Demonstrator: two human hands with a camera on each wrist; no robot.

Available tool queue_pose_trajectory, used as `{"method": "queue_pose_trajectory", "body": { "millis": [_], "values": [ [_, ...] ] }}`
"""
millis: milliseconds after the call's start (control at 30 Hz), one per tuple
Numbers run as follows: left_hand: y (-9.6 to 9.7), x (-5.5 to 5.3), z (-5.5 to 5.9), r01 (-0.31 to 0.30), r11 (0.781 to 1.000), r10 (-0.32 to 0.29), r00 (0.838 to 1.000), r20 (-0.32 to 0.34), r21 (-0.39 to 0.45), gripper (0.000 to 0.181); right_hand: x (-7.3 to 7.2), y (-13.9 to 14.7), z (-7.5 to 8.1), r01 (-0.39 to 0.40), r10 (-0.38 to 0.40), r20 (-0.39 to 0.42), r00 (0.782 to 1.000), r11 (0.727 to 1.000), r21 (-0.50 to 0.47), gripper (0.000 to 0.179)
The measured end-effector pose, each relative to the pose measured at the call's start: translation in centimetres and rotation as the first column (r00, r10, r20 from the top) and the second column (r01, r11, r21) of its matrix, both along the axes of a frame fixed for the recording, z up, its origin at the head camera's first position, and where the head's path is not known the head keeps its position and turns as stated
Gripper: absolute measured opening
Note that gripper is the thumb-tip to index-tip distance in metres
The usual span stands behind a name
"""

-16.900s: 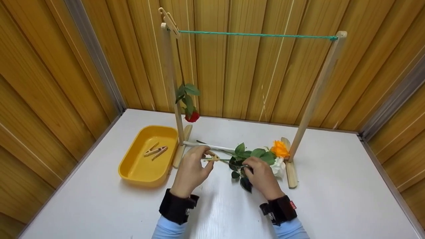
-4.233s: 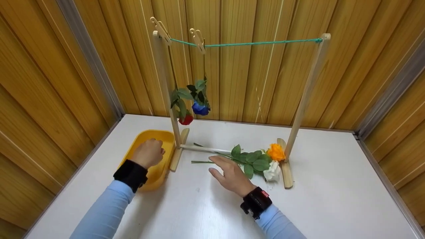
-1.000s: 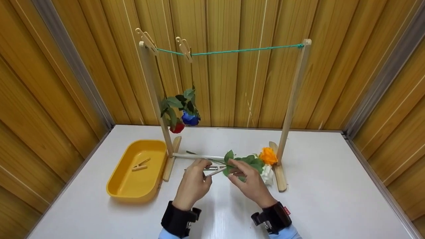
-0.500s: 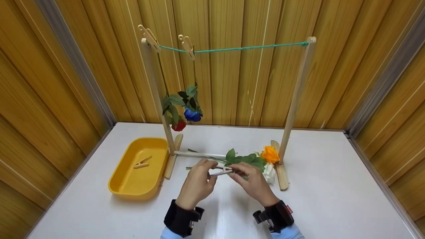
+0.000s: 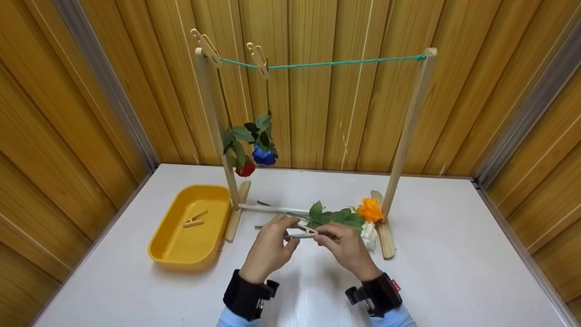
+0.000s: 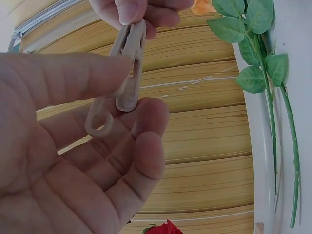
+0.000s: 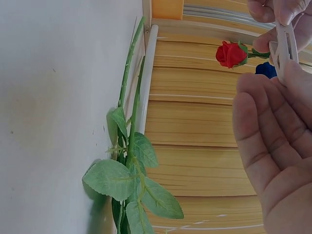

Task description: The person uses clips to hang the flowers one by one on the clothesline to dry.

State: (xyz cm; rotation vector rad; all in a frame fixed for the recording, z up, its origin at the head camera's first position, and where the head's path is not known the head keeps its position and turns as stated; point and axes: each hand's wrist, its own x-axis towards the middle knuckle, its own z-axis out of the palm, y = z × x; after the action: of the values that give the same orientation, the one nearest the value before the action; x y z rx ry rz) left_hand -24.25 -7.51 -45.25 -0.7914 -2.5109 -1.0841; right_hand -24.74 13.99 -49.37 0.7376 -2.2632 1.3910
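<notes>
Between the two hands is a wooden clothespin [image 5: 310, 233] with a hook at one leg. My left hand [image 5: 271, 250] holds it by the leg end. The fingertips of my right hand [image 5: 352, 250] pinch its other end, as the left wrist view also shows. Just behind the hands, an orange rose [image 5: 370, 210] and a white rose [image 5: 368, 236] lie on the table, their green stems pointing left. A red rose [image 5: 245, 169] and a blue rose [image 5: 264, 155] hang head down from a green line [image 5: 336, 63], each under its own clothespin.
A wooden frame with a left post [image 5: 217, 131] and a right post [image 5: 408, 136] carries the line. Left of it stands a yellow tray [image 5: 170, 254] with a clothespin [image 5: 195, 220] inside. Wood-grain panels [image 5: 308, 118] enclose the white table [image 5: 449, 254].
Since the oldest frame, the blue rose has come to hang on the line. A clothespin has left the tray for my left hand. Within the last second my right fingers have taken its other end.
</notes>
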Motion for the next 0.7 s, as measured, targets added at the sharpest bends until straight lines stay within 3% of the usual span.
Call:
{"method": "queue_pose_trajectory", "body": {
  "millis": [333, 700],
  "values": [
    [-0.2, -0.17, 0.26, 0.024, 0.998, -0.023, 1.0, -0.014, 0.06, 0.031, 0.0, -0.29, -0.05, -0.06, 0.06, 0.033, 0.998, 0.998, -0.028, 0.016],
    [-0.19, -0.25, 0.12, 0.032, 0.998, -0.03, 0.999, -0.034, 0.06, 0.035, -0.07, -0.15, -0.07, -0.057, 0.057, -0.007, 0.998, 0.998, -0.016, 0.016]
  ]
}}
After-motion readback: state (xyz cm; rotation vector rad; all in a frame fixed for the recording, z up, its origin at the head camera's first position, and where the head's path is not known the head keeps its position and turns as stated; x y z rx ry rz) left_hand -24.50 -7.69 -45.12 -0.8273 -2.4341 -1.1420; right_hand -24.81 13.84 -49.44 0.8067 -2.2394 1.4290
